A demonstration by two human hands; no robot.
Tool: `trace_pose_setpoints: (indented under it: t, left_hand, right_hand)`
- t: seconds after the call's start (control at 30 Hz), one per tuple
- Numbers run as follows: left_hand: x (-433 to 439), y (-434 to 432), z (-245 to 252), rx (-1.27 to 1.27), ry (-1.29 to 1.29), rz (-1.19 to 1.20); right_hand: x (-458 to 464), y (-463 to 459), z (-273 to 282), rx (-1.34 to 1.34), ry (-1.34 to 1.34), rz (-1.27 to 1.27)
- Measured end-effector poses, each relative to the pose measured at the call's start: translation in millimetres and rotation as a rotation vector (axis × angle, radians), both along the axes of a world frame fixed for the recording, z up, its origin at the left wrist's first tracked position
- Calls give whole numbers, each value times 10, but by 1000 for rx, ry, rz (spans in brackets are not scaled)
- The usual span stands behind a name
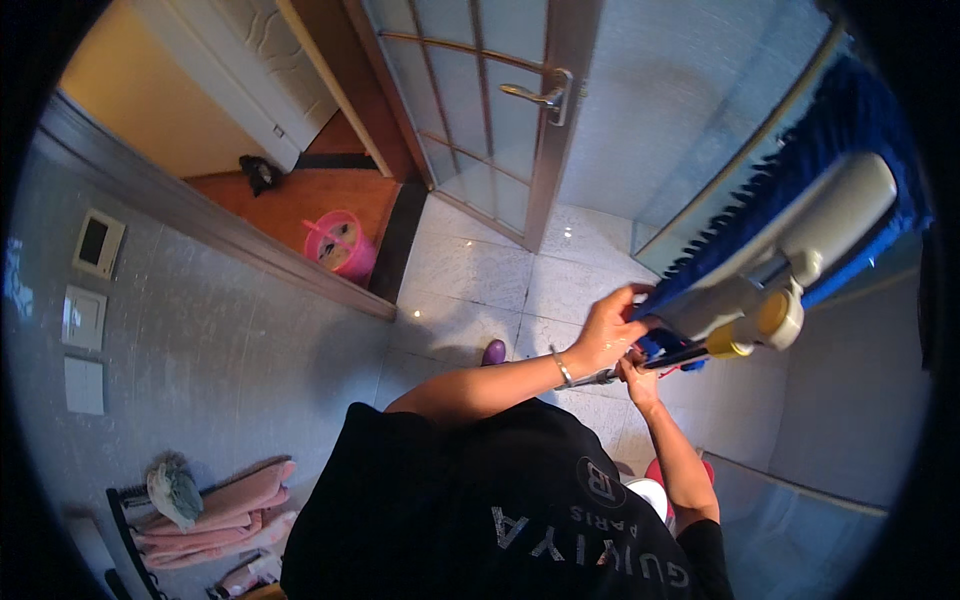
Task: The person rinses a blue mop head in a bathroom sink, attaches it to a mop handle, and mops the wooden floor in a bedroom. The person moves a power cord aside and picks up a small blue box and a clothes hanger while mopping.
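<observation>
A flat mop is raised at the right, its plastic plate (840, 206) facing me and its blue fringed pad (757, 199) spread behind. My left hand (609, 330), with a metal bangle on the wrist, grips the near end of the pad. Below it, my right hand (639, 379) is closed around the metal mop pole (679, 358). The pole meets the plate at a pivot joint with a yellow cap (774, 313). My left fingertips are partly hidden behind the pad's end.
A frosted-glass door (487, 112) stands ajar ahead. Beyond the dark threshold (394, 247) sits a pink bucket (360, 259). Glass panels with a metal-coloured rail (739, 142) flank the right. Pink towels (225, 517) hang on a rack at lower left. The tile floor (480, 277) looks wet.
</observation>
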State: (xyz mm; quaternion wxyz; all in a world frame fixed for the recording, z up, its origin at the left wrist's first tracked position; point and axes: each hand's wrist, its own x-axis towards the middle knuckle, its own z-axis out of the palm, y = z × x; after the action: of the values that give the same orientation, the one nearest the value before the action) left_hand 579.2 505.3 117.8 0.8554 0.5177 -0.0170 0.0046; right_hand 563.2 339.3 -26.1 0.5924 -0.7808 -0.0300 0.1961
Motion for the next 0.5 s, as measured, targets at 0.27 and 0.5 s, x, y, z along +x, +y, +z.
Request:
trace_pose_setpoints:
  t: [0.27,0.5]
  left_hand:
    - [63,1322,-142,-66,33,694]
    - [-76,2634,-703,303,226,631]
  right_hand:
    - [453,1384,358,-181,-63,233]
    - [1116,2464,617,-297,212,509]
